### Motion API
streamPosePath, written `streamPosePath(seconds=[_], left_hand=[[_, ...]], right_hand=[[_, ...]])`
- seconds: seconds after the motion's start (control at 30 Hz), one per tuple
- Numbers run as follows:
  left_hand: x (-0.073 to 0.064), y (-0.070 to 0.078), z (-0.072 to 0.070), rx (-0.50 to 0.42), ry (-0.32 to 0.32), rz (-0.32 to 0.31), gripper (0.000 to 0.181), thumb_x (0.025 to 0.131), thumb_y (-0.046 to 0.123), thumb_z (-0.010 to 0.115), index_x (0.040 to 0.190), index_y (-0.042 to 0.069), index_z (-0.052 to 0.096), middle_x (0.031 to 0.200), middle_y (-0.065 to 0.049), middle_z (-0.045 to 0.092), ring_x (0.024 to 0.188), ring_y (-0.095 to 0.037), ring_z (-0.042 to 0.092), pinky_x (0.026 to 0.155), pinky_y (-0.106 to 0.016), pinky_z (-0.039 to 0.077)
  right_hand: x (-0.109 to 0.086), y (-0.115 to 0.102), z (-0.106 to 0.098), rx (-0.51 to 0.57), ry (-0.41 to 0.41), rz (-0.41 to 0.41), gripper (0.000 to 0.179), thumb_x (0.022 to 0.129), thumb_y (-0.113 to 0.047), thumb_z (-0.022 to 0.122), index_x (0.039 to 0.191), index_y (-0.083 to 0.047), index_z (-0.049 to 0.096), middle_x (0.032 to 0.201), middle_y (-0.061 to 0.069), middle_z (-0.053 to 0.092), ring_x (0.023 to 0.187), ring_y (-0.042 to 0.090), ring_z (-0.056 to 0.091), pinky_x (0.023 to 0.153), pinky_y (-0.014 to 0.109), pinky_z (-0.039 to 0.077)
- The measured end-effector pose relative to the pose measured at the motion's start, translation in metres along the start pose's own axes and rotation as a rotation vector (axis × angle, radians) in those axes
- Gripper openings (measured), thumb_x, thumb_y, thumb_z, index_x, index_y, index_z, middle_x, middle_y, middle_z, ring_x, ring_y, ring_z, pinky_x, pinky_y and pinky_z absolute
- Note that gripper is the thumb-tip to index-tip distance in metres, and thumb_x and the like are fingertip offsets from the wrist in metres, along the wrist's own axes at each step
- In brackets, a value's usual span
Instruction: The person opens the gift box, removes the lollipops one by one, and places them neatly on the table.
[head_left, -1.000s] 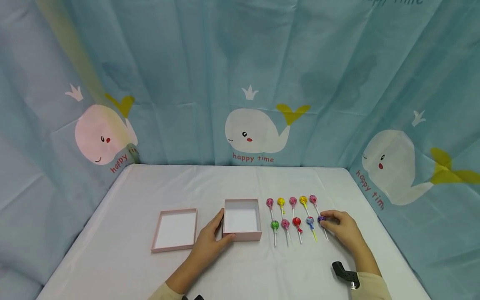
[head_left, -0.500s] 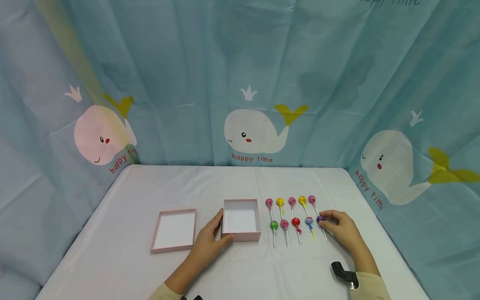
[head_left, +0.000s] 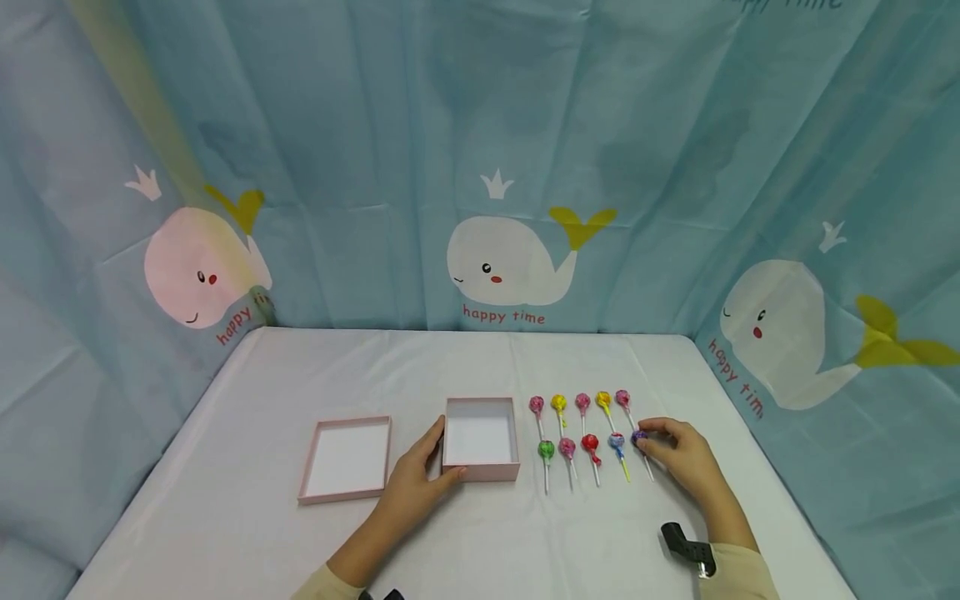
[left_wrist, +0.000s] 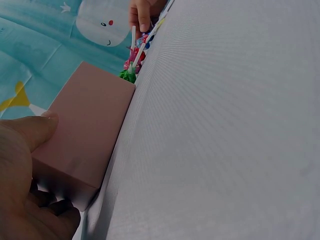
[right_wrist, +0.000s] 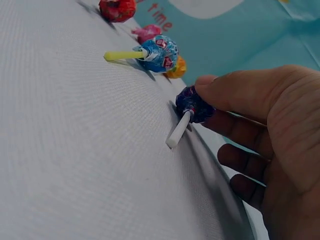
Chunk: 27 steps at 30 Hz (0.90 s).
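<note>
On the table stands an open pink box (head_left: 481,433) with a white inside. My left hand (head_left: 415,481) grips its near left corner, thumb on the front wall (left_wrist: 85,122) and fingers along the left side. Over on the right, my right hand (head_left: 686,457) pinches the head of a purple lollipop (right_wrist: 192,105) between thumb and forefinger. That lollipop's white stick points toward the near side, close over the cloth. Left of it lies a blue lollipop (right_wrist: 161,54) with a yellow stick, then a red lollipop (head_left: 590,444), a pink lollipop (head_left: 567,449) and a green lollipop (head_left: 546,451).
A shallow pink lid (head_left: 347,460) with a white inside lies left of the box. Behind the front row of lollipops is a back row of pink and yellow lollipops (head_left: 558,402). White cloth (head_left: 480,550) covers the table, and a blue whale-print curtain (head_left: 337,167) surrounds it.
</note>
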<state>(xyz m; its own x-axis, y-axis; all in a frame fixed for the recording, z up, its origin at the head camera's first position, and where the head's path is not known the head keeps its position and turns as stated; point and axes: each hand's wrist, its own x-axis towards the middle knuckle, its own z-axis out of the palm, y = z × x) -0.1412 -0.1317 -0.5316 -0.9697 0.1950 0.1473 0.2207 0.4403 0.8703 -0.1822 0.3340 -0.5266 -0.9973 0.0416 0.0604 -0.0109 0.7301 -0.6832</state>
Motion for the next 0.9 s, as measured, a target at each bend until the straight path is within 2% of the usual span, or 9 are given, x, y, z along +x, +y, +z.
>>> streamPosePath(seconds=[0.27,0.37,0.63,0.9], left_hand=[[-0.0007,0.0009,0.0,-0.004,0.018,0.03,0.097,0.087,0.043,0.081,0.162,0.01,0.029,0.166,-0.013,0.031,0.151,-0.032,0.033,0.117,-0.044,0.038],[-0.0002,0.0011,-0.0006,-0.014,0.018,0.027,0.097,0.087,0.042,0.081,0.162,0.011,0.029,0.166,-0.011,0.03,0.151,-0.031,0.032,0.118,-0.043,0.038],[0.0012,-0.0016,-0.0007,-0.016,0.03,0.024,0.097,0.086,0.044,0.081,0.162,0.014,0.03,0.166,-0.005,0.031,0.152,-0.026,0.032,0.119,-0.04,0.036],[0.0012,0.0009,-0.0015,-0.014,0.019,0.03,0.097,0.087,0.047,0.08,0.162,0.012,0.029,0.165,-0.008,0.031,0.152,-0.029,0.033,0.12,-0.042,0.035]], right_hand=[[-0.0023,-0.0028,-0.0001,0.001,0.064,-0.005,0.036,0.096,-0.035,0.074,0.124,-0.012,0.072,0.124,0.014,0.067,0.117,0.032,0.057,0.101,0.054,0.047],[-0.0022,-0.0035,-0.0004,0.006,0.091,-0.009,0.034,0.096,-0.033,0.073,0.123,-0.012,0.071,0.123,0.014,0.066,0.117,0.03,0.056,0.101,0.052,0.046],[-0.0027,-0.0048,0.0004,0.024,0.152,-0.038,0.031,0.096,-0.031,0.074,0.121,-0.012,0.072,0.122,0.015,0.064,0.117,0.032,0.055,0.1,0.055,0.046],[-0.0034,-0.0081,-0.0009,0.006,0.173,-0.066,0.027,0.097,-0.027,0.073,0.119,-0.012,0.072,0.121,0.015,0.065,0.117,0.032,0.055,0.102,0.057,0.046]])
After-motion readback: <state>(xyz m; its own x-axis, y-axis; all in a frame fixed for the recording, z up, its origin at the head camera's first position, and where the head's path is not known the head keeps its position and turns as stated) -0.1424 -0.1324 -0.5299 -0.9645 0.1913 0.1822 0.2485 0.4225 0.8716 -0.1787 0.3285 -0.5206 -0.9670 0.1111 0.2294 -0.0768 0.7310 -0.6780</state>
